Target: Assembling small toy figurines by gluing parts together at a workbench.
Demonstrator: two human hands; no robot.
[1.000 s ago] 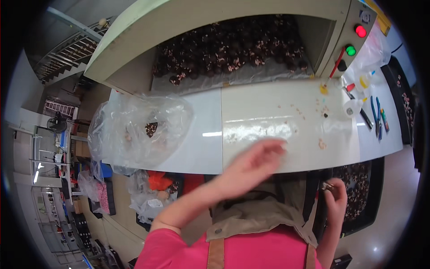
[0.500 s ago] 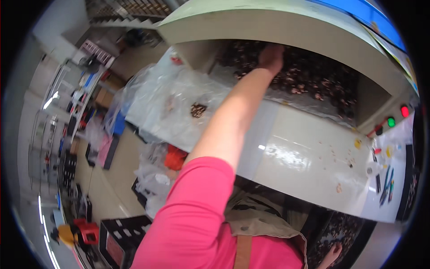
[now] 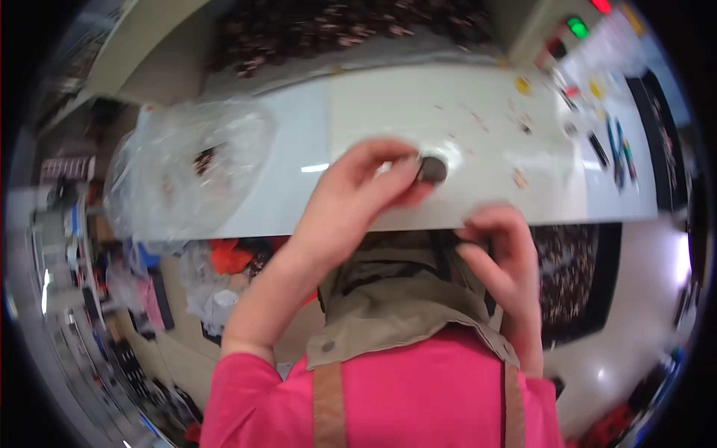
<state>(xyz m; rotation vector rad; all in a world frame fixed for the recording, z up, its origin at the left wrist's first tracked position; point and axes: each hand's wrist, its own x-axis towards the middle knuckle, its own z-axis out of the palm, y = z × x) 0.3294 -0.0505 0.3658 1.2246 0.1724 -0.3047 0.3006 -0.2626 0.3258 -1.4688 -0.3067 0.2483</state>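
My left hand (image 3: 351, 190) is above the white worktable, pinching a small dark round piece (image 3: 433, 170) between thumb and fingers. To its right, over the table's front edge, my right hand (image 3: 504, 257) has its fingers curled toward the thumb; a dark speck shows at the fingertips, too blurred to name. Behind both hands, small dark and copper-coloured parts (image 3: 351, 26) lie heaped in the wide opening of a cream-coloured housing. A few copper-coloured bits (image 3: 520, 178) lie loose on the tabletop (image 3: 403, 97).
A clear plastic bag (image 3: 246, 157) with a small clump of parts is on the left of the table. Pliers (image 3: 617, 153) lie at the right, below a lit green button (image 3: 577, 28). A black tray of parts (image 3: 564, 276) stands lower right.
My left hand has come back from the heap in the housing, now with a dark round piece. My right hand has risen from the black tray toward the table edge. The view has turned.
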